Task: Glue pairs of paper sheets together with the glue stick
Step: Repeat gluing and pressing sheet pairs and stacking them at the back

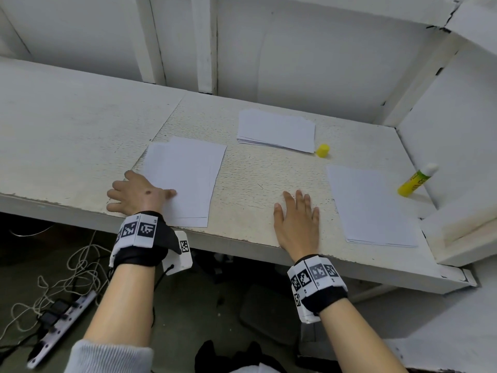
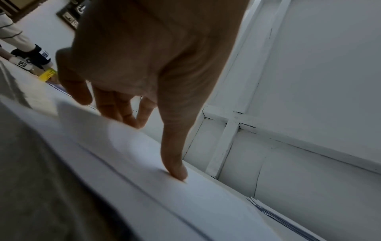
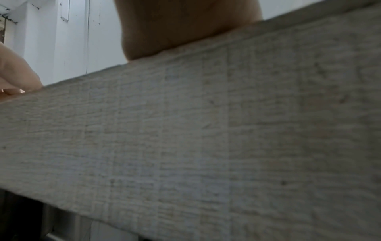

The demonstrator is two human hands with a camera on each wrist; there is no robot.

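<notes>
A loose pile of white sheets [image 1: 185, 179] lies at the bench's front left. My left hand [image 1: 135, 193] rests open at its left edge, thumb tip pressing on the top sheet [image 2: 185, 192]; the other fingers [image 2: 115, 104] hang straight. My right hand [image 1: 297, 222] lies flat and open on the bare bench, holding nothing; in the right wrist view only its palm [image 3: 185, 27] shows above the bench edge. A second paper stack [image 1: 277, 129] sits at the back, a third stack [image 1: 371, 205] at the right. The uncapped yellow glue stick [image 1: 415, 180] leans against the right wall. Its yellow cap [image 1: 322, 150] stands beside the back stack.
The white bench [image 1: 263, 179] is closed in by a back wall and a right side wall [image 1: 457, 125]. Below its front edge lie a power strip [image 1: 59, 327] and tangled cables [image 1: 70, 278] on the floor. Another person's banded wrist [image 2: 35, 57] shows far off in the left wrist view.
</notes>
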